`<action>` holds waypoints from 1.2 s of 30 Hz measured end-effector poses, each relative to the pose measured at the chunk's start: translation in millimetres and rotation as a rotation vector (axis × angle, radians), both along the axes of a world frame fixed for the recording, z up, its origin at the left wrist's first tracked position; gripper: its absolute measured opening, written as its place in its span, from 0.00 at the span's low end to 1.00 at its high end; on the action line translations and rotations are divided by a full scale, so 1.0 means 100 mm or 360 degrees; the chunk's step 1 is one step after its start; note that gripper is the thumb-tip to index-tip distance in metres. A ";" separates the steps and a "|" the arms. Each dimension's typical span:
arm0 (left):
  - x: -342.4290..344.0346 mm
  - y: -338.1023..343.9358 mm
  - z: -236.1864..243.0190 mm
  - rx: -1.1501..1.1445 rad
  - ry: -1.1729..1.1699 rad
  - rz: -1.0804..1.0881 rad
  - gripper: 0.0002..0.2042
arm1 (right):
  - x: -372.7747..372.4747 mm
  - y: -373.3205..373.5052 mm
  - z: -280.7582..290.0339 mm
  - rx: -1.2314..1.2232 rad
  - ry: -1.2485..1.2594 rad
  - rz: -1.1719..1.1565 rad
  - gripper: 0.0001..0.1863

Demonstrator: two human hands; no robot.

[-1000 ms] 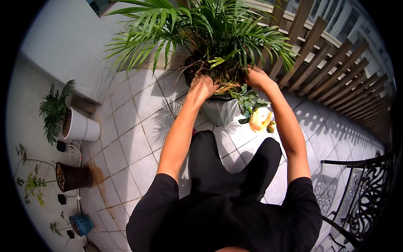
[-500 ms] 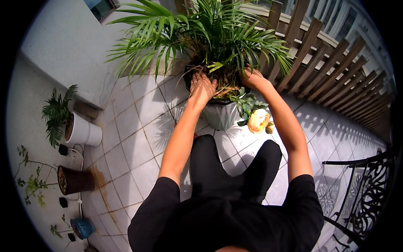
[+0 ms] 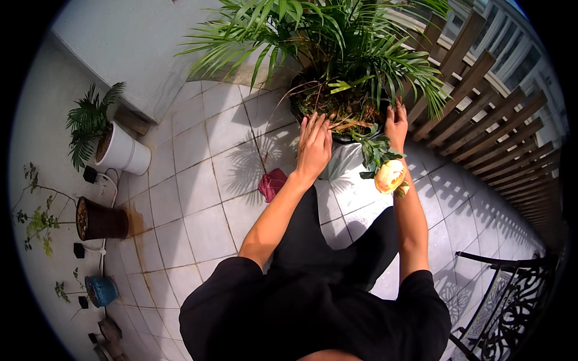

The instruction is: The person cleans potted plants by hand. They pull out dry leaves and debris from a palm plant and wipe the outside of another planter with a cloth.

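A leafy palm [image 3: 337,36] grows in a light grey pot [image 3: 344,161] with a dark inner rim. Dry stems and brown litter [image 3: 349,111] cover its soil. My left hand [image 3: 313,147] lies at the near left of the rim, fingers stretched out and holding nothing. On the pot's right side rests my right hand [image 3: 395,123], its fingers extended upward beside the rim, partly in shade. Between my right forearm and the pot hangs a pale yellow-peach flower [image 3: 390,175] with green leaves. A crumpled dark red cloth [image 3: 272,185] sits on the tiles by my left knee.
Along the left wall stand a white pot [image 3: 125,150] with a small palm, a brown pot [image 3: 103,218] and a blue pot [image 3: 101,290]. A slatted wooden fence [image 3: 481,114] runs behind on the right. Black ornate metal furniture [image 3: 512,301] stands at lower right.
Both hands have drawn back from the soil and foliage to the pot's rim and side. My view has shifted, and the red cloth now shows more fully.
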State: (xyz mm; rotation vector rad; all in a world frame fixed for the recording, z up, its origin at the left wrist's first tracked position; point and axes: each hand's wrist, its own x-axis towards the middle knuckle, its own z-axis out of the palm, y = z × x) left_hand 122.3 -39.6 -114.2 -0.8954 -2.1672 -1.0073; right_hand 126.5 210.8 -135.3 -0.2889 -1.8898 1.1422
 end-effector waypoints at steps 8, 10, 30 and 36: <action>0.04 -0.11 -0.13 0.0208 0.0005 -0.0033 0.14 | -0.08 0.09 0.18 -0.0236 -0.0018 0.0014 0.15; 0.00 -0.16 -0.06 0.0071 0.0024 0.0057 0.15 | -0.11 0.01 0.44 0.0497 -0.0238 0.0045 0.13; -0.16 -0.02 0.05 -0.0290 0.0115 -0.0004 0.22 | -0.27 0.06 0.66 0.1277 -0.1057 0.0858 0.10; -0.02 -0.05 -0.01 0.0107 -0.0018 -0.0251 0.13 | 0.02 0.03 0.73 0.1166 -0.0626 0.0311 0.17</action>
